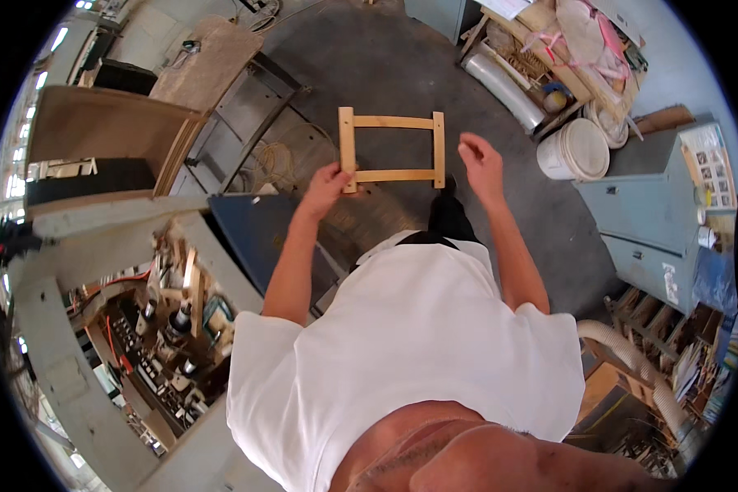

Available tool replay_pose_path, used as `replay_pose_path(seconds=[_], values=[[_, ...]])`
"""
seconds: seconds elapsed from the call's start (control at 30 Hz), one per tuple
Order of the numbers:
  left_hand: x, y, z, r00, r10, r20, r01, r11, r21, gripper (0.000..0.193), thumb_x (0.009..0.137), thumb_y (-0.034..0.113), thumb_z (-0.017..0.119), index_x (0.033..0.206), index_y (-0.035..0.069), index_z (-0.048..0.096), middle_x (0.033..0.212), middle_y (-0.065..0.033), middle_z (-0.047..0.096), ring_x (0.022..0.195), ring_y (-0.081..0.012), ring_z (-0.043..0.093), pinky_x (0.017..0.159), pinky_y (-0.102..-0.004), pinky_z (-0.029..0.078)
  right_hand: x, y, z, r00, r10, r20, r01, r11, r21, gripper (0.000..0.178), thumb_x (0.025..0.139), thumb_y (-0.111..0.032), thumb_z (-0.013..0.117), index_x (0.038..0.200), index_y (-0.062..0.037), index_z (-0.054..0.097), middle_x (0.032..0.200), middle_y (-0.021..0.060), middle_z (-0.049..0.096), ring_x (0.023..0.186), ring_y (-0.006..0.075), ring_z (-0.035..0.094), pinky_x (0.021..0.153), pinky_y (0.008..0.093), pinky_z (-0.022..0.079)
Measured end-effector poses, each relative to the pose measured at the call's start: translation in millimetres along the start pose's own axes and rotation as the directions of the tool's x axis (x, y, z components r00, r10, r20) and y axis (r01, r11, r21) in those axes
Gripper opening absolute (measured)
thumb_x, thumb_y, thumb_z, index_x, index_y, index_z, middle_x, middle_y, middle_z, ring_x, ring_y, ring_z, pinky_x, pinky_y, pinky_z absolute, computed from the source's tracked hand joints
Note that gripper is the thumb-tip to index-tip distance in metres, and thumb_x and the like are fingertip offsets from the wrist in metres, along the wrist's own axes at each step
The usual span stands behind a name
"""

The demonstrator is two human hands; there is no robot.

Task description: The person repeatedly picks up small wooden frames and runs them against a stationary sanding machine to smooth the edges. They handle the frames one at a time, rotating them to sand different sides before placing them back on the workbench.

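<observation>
A light wooden frame (pixel 394 175) hangs in front of me, made of two upright side pieces joined by two slightly curved crosspieces. My left hand (pixel 326 190) grips the lower end of its left side piece, fingers wrapped round the wood. Off the right side of the frame, my right hand (pixel 480 164) is raised and apart from it. The fingers of that hand are bent, and nothing shows in them; how far the fingertips are from each other is hard to make out.
To my left stand a machine bench (pixel 90 385) with tools and wood scraps, and a brown-topped table (pixel 209 61). On the right are a white bucket (pixel 574 150), a blue-grey cabinet (pixel 641 201) and a cluttered workbench (pixel 521 20). A ribbed hose (pixel 631 348) runs behind at right.
</observation>
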State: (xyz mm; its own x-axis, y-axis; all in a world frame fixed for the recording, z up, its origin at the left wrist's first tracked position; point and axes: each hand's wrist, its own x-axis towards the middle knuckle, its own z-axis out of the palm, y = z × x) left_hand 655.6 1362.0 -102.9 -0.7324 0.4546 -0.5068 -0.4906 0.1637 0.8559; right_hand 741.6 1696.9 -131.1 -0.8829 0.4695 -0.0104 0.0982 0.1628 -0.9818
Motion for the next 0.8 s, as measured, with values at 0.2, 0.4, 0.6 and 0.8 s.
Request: replay_pose_path(seconds=[0.2,0.4,0.6,0.8], values=[[134,82,-51,0.996,0.080,-0.030,-0.084,0.984,-0.156,0.039,0.097,0.031,0.061,0.119,0.000,0.059,0.094,-0.0078,0.067,0.081,-0.0161,0.067,0.070,-0.0301,0.055,251,-12,49,0.976,0.120,0.184,-0.132,0.990,0.054,0.050,0.096,-0.035,0.059,0.132,-0.0013,0.052,0.114,0.0108,0.065,0.103,0.0163,0.063,0.077,0.0306,0.053],[216,152,-80,0.968,0.041,-0.246,-0.118,0.944,-0.307,0.036,0.097,0.031,0.060,0.116,0.000,0.061,0.092,-0.0066,0.067,0.078,-0.0153,0.066,0.070,-0.0287,0.054,425,-48,152,0.686,0.235,0.688,-0.434,0.892,0.129,0.043,0.102,-0.032,0.049,0.129,0.0012,0.052,0.106,0.0114,0.068,0.088,0.0207,0.069,0.078,0.0314,0.054],[332,176,-158,0.896,0.075,-0.437,-0.348,0.729,-0.589,0.041,0.099,0.038,0.054,0.118,0.003,0.061,0.094,-0.0062,0.067,0.080,-0.0163,0.067,0.075,-0.0308,0.056,570,-51,270,0.592,0.277,0.757,-0.528,0.843,0.105,0.037,0.100,-0.027,0.050,0.122,0.0015,0.056,0.105,0.0125,0.068,0.091,0.0208,0.069,0.076,0.0320,0.056],[498,266,-273,0.863,0.195,-0.466,-0.498,0.483,-0.720,0.053,0.099,0.047,0.051,0.136,0.010,0.046,0.127,-0.0054,0.057,0.111,-0.0211,0.058,0.100,-0.0408,0.046,704,-56,384,0.549,0.388,0.740,-0.698,0.700,0.151,0.033,0.102,-0.022,0.046,0.125,0.0009,0.051,0.114,0.0134,0.064,0.106,0.0281,0.065,0.090,0.0407,0.054]])
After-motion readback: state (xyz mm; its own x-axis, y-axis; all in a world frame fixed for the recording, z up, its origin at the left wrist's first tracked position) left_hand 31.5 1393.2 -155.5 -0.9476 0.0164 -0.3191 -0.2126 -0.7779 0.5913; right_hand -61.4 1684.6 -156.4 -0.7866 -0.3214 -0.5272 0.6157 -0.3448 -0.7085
